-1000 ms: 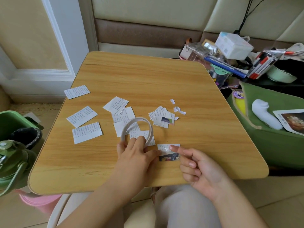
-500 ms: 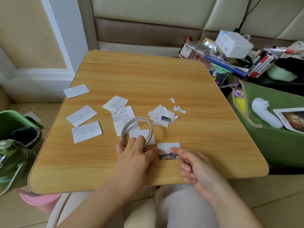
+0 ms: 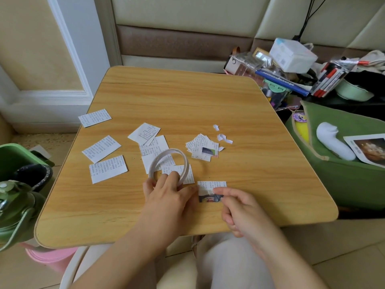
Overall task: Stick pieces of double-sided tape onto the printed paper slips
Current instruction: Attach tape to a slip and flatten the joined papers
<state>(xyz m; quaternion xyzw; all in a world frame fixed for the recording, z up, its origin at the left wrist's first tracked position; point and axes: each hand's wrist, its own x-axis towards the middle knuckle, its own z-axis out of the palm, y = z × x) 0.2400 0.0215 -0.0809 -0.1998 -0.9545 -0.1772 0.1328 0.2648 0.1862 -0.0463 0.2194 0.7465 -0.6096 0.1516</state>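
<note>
**Right forefinger pressed down on slip as tape ring stayed in left hand**

Between the earlier frames and this one, the right hand (image 3: 239, 207) had drawn its forefinger back from the left edge of the nearest printed slip (image 3: 211, 191) to the slip's middle, its other fingers curling further into the palm. That forefinger tip lay on the slip, where a pale patch showed just beside it; whether that patch was a piece of tape could not be told. The hand's grip held nothing, the remaining fingers folded loosely.

The left hand (image 3: 166, 197) kept its place, its grip closed round the lower rim of the double-sided tape roll (image 3: 169, 163), a thin white ring standing tilted on the wooden bench (image 3: 187, 97). Its thumb reached toward the left edge of the same slip.

The slip lay flat near the bench's front edge, text along its top and a dark picture along its bottom. More printed slips were spread over the bench: three (image 3: 102, 151) well apart on the left, several overlapping ones (image 3: 151, 140) behind and under the ring, and a small fanned pile (image 3: 202, 148) to the right of the ring. A few white paper scraps (image 3: 223, 137) lay just beyond the pile.

A green bag (image 3: 343, 174) sat beside the bench on the right, and a green bin (image 3: 16, 157) stood at left.
</note>
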